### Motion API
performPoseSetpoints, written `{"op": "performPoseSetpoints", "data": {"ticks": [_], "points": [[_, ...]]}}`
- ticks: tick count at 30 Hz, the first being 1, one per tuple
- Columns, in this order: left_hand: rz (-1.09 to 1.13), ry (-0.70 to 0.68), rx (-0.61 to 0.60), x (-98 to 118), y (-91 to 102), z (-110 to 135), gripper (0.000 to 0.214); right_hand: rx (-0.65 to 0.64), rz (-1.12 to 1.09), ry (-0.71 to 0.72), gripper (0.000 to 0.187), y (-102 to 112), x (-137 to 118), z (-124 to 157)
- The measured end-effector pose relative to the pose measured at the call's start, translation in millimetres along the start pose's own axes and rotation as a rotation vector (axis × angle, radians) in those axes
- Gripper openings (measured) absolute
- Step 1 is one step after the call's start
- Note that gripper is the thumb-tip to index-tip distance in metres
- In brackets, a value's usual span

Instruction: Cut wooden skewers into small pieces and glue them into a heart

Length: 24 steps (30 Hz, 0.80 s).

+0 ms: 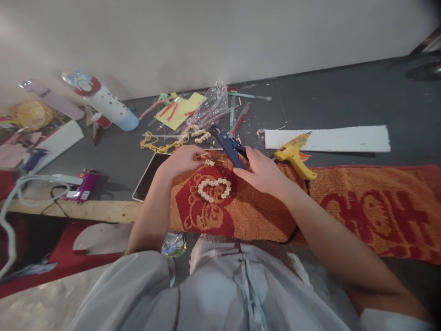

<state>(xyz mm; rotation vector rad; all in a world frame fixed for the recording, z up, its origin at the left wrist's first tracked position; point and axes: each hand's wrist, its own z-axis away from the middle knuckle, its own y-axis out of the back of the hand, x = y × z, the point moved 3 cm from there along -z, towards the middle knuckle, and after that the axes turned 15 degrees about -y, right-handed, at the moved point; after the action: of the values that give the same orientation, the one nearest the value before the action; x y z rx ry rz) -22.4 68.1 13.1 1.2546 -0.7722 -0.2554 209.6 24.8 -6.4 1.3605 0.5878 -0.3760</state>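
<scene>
My right hand (263, 172) is closed around the handles of blue pliers (230, 146), whose jaws point up and left. My left hand (182, 160) rests on the orange and red towel (344, 202), fingers pinched on a thin pale stick (206, 156) beside the pliers. Small pale stick pieces (210, 162) lie just by my left fingertips. Below both hands, a heart shape made of short pale pieces (213, 188) lies on the towel's red patch.
A yellow glue gun (295, 155) lies right of my right hand, beside a white foam strip (330, 138). A dark tablet (149, 177) sits under my left wrist. Yellow cord, clear plastic bag, yellow paper and sticks clutter the floor behind. A patterned tube (110, 108) lies at left.
</scene>
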Motion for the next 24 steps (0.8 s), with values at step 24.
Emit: {"op": "performPoseSetpoints", "data": {"ticks": [24], "points": [[-0.041, 0.072, 0.091, 15.4, 19.2, 7.3, 0.029, -0.018, 0.034, -0.016, 0.056, -2.2, -0.4, 0.1]]}}
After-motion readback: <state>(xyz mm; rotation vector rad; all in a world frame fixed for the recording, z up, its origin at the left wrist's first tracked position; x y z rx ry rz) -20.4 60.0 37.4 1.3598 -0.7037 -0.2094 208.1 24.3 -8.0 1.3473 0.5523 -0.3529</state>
